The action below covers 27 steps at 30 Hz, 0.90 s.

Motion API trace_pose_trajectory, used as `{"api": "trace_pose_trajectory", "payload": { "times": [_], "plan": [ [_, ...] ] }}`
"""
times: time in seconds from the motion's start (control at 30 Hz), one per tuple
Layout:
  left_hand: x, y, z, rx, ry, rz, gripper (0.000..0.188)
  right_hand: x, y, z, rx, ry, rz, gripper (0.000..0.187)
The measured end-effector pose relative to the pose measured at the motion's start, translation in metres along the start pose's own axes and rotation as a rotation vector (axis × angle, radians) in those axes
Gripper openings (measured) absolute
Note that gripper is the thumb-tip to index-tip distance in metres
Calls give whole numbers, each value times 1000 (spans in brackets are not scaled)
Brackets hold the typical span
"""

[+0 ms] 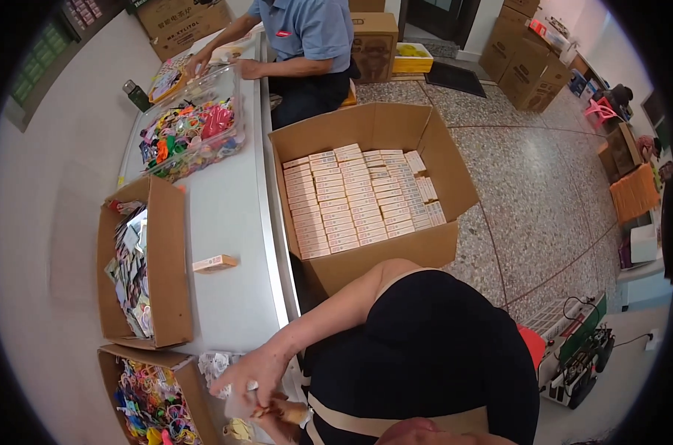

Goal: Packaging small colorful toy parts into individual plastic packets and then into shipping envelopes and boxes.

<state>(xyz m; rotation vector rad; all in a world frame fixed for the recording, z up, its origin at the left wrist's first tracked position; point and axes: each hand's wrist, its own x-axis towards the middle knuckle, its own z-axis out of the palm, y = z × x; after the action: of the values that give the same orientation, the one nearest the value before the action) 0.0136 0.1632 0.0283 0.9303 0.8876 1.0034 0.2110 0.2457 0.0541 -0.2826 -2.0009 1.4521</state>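
My right hand point(258, 374) is bent down over the near end of the table, its fingers curled around a pale, translucent piece. Just below it, my left hand point(278, 429) shows only in part at the lower edge. Its fingers are partly hidden, and a small brownish thing between the two hands is too unclear to name. Close by on the table lie a crumpled white bundle point(216, 365) and a pale yellow bundle point(238, 429). Farther along, a small flat orange-and-white box point(215, 263) rests by itself on the tabletop point(229, 215).
Cartons of small packets point(132, 267) and colourful bands point(158, 400) line the wall side. A clear bin point(195, 133) of colourful pieces stands beyond, near a seated co-worker point(307, 52) and a green bottle point(136, 95). Right of the table, a large carton point(351, 278) holds stacked small boxes point(358, 196).
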Motion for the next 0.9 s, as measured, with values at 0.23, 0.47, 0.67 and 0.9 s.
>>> {"api": "trace_pose_trajectory", "payload": {
  "times": [0.23,0.47,0.67,0.9],
  "plan": [
    [-7,-15,-29,315,549,64,52,6,-5,26,157,160,221,93],
    [-10,2,23,421,459,181,34,-9,9,29,563,230,309,30],
    [-27,15,31,237,445,119,42,-8,10,42,504,230,523,21],
    [-52,7,8,90,456,66,34,4,-4,58,280,124,536,28]
  ]
}}
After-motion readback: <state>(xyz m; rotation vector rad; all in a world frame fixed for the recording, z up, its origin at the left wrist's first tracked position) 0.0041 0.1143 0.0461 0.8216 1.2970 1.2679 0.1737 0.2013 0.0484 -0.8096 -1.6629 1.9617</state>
